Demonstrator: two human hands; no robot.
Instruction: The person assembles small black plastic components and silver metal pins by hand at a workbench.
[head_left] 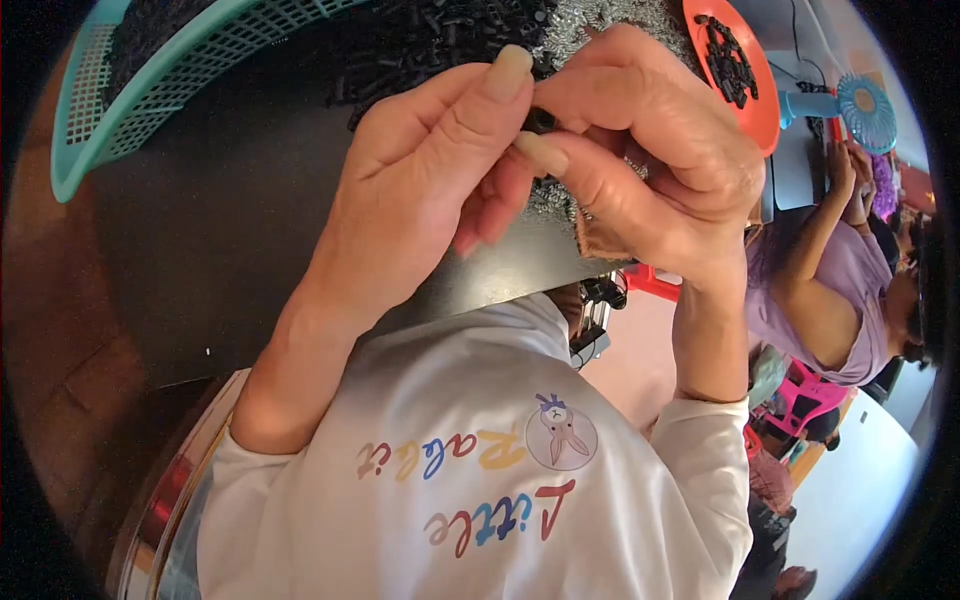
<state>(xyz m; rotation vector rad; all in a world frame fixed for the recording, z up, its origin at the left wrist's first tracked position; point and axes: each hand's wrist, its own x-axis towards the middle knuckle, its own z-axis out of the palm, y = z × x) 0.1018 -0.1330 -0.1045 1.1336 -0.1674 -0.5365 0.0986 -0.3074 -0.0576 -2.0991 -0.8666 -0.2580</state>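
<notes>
Dark tabletop (220, 250) spreading wide to left edge, left hand (425, 170), right hand (680, 150), fingers (595, 90) pinching small black piece (540, 120)

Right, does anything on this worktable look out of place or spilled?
One oddity: a tiny white speck lies alone near the dark table's near left corner, well apart from the heaped black parts. It's too small to identify.

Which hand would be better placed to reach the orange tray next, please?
Probably the right hand, despite pinching a small dark part: the orange tray appears close beside it, while the left hand lies farther off.
</notes>
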